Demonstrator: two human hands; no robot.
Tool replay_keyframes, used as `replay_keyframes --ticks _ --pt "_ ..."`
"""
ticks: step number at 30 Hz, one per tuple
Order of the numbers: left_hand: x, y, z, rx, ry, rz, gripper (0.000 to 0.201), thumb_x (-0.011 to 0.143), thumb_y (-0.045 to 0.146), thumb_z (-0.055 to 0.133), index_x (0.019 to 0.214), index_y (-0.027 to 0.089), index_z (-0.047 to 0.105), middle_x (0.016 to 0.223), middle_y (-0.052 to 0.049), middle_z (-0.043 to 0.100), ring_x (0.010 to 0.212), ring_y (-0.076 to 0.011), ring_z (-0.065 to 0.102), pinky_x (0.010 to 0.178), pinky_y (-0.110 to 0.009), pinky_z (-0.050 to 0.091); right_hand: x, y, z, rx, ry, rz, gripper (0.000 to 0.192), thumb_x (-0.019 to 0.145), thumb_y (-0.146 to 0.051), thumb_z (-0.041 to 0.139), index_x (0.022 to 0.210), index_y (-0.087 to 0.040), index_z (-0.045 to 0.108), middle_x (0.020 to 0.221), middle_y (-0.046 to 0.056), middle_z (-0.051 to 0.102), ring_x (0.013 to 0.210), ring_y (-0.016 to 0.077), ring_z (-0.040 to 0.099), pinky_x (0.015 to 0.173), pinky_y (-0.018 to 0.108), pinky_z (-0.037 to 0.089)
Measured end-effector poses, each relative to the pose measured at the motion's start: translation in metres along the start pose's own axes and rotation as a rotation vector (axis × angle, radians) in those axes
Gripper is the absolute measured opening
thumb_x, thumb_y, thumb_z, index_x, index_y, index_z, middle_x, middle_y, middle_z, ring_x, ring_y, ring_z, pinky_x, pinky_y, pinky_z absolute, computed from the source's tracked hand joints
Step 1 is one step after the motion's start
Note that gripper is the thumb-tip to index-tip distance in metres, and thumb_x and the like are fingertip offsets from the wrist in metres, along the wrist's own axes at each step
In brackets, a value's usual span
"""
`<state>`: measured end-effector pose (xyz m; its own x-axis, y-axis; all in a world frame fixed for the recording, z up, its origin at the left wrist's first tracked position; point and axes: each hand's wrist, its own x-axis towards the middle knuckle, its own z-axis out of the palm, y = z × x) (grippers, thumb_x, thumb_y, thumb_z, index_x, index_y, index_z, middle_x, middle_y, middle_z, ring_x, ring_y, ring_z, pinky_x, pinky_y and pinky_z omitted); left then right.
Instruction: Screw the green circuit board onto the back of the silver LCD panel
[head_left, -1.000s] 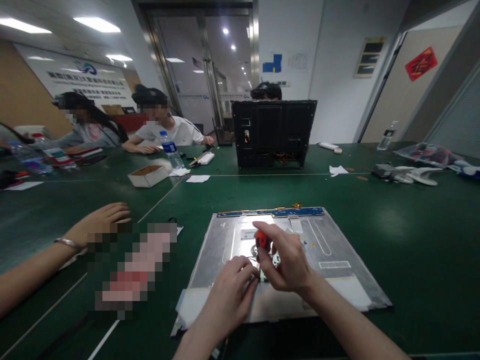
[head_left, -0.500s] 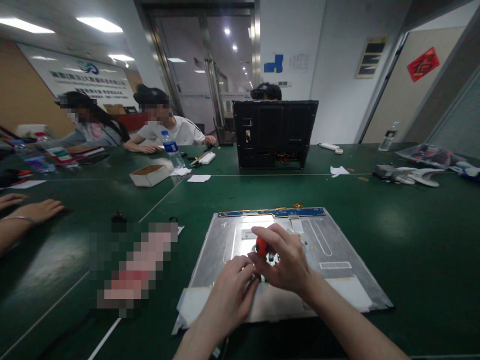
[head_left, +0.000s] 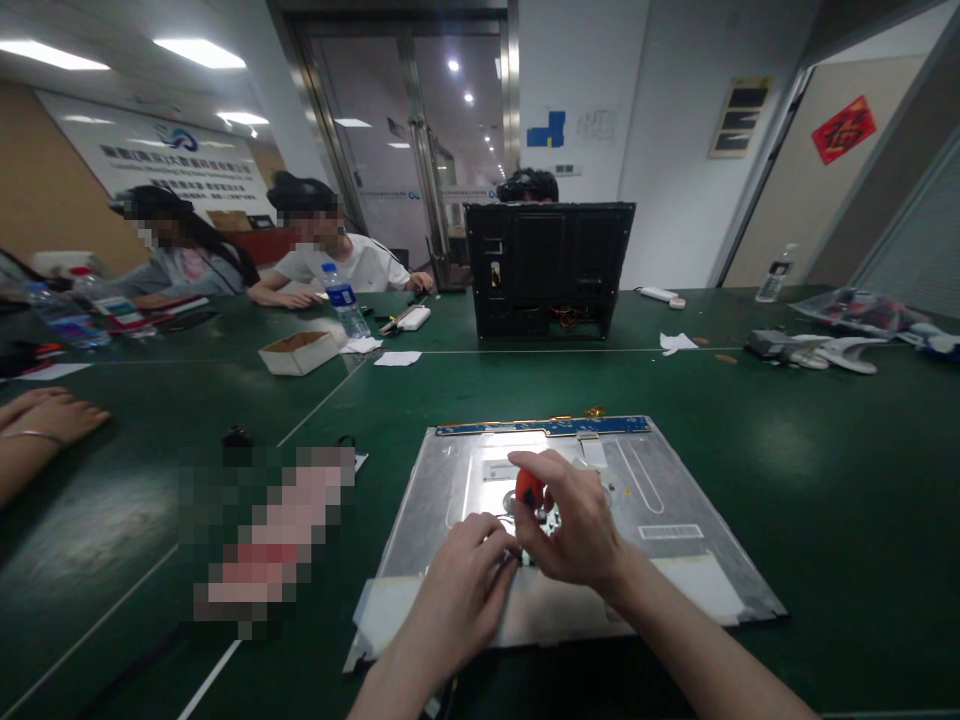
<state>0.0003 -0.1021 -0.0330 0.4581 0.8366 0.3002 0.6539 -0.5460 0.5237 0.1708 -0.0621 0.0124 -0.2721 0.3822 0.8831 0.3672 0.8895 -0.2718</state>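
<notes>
A silver display panel (head_left: 720,590) lies back side up before me, with a blue circuit strip (head_left: 540,426) along its far edge. My right hand (head_left: 577,510) is closed round the red and black handle of a screwdriver (head_left: 529,487), held above the panel's middle. Its shaft and tip are hidden by my fingers. My left hand (head_left: 469,575) rests on the panel just left of the right one, fingers curled together by the small green board (head_left: 553,518). What its fingertips hold, if anything, is out of sight.
A black frame casing (head_left: 551,265) stands upright across the green table. Behind are a white box (head_left: 300,352), a bottle (head_left: 345,300), paper scraps (head_left: 679,343) and grey-white parts (head_left: 814,350). Co-workers sit at the far side; another person's hand (head_left: 67,418) rests at left.
The screwdriver handle and the fingers of my right hand have turned and shifted slightly right. My left hand stays almost in place. The other person's hand at left has drawn back a little.
</notes>
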Motion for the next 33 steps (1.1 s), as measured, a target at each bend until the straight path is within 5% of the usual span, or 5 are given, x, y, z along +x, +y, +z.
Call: replay_keyframes --ticks 7,15,27,33 --pt "0.0012 0.0006 0.0012 -0.006 0.034 0.015 0.018 0.089 0.011 0.046 0.095 0.019 0.061 0.101 -0.01 0.062 0.093 -0.0258 0.06 0.079 -0.039 0.05 0.0002 0.0002 -0.0002 -0.048 0.002 -0.013 0.031 0.093 -0.027 0.054 0.123 -0.021 0.05 0.075 -0.001 0.058 0.059 0.0129 0.055 0.052 0.024 0.043" --pt "0.0015 0.0004 0.0008 0.002 0.021 0.017 0.017 0.088 0.01 0.047 0.09 0.02 0.061 0.097 -0.009 0.061 0.091 -0.0251 0.059 0.078 -0.038 0.05 0.0012 -0.0015 -0.0068 0.086 -0.052 -0.013 0.051 0.087 -0.017 0.045 0.137 -0.016 0.043 0.09 0.006 0.064 0.068 0.0153 0.059 0.057 0.026 0.049" --pt "0.0019 0.0003 0.001 0.016 0.048 0.018 0.017 0.088 0.011 0.047 0.091 0.019 0.061 0.099 -0.01 0.063 0.091 -0.0254 0.061 0.077 -0.038 0.052 -0.0003 -0.0007 -0.0001 -0.05 0.029 -0.028 0.033 0.092 -0.027 0.056 0.123 -0.02 0.051 0.072 -0.002 0.059 0.057 0.0127 0.053 0.051 0.024 0.042" --pt "0.0015 0.0015 0.0009 -0.002 0.046 0.026 0.016 0.088 0.01 0.046 0.087 0.02 0.059 0.094 -0.008 0.062 0.087 -0.0241 0.06 0.076 -0.036 0.05 0.0025 -0.0036 -0.0061 0.047 -0.03 -0.018 0.045 0.087 -0.021 0.048 0.132 -0.016 0.046 0.083 0.003 0.063 0.063 0.0148 0.057 0.056 0.026 0.048"
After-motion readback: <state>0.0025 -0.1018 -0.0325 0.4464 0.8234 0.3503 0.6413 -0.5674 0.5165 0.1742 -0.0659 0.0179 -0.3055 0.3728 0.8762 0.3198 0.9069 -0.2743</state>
